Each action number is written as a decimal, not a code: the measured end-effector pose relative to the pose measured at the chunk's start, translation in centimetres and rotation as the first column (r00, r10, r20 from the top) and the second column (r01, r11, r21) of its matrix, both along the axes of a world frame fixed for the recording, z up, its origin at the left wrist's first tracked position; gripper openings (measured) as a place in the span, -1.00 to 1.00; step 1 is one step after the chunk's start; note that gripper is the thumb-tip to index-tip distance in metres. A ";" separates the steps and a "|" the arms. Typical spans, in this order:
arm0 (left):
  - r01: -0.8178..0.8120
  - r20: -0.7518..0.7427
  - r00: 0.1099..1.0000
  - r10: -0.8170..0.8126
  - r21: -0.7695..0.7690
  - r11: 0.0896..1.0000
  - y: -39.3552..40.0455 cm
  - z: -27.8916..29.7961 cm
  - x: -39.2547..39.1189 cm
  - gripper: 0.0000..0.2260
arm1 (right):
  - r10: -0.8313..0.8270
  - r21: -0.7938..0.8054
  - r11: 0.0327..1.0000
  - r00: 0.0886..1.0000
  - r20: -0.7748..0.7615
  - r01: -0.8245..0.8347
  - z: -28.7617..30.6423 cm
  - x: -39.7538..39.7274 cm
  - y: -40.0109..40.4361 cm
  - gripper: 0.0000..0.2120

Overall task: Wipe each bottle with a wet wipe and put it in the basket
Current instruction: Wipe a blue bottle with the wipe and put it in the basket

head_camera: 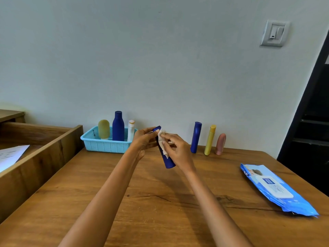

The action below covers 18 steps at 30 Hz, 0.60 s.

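Note:
Above the middle of the wooden table point(160, 202) I hold a dark blue bottle point(168, 162) tilted. My left hand point(143, 139) grips its upper part near the cap. My right hand point(178, 148) pinches a white wet wipe point(161, 139) against the bottle's side. A light blue basket point(105, 146) stands at the back left, holding an olive bottle point(103, 129), a tall blue bottle point(118, 126) and a white bottle point(131, 130). Standing by the wall to the right are a blue bottle point(195, 137), a yellow bottle point(210, 139) and a pink bottle point(220, 144).
A blue pack of wet wipes point(276, 188) lies at the table's right side. A wooden box-like frame point(44, 154) with a sheet of paper point(10, 155) inside borders the left. A dark shelf unit point(313, 122) stands at the far right.

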<state>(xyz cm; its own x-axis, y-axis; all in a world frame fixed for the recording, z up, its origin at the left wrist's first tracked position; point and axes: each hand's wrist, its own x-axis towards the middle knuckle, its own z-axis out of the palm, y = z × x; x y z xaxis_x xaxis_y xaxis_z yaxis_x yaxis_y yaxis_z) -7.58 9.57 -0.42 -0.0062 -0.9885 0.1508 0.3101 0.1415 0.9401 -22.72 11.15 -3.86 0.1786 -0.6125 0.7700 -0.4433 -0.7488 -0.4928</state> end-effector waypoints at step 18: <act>-0.115 -0.138 0.984 0.112 -0.017 0.993 -0.1 1.3 1.7 -0.90 | 0.082 0.501 0.854 0.987 0.136 -0.140 0.6 -0.5 -0.5 -0.79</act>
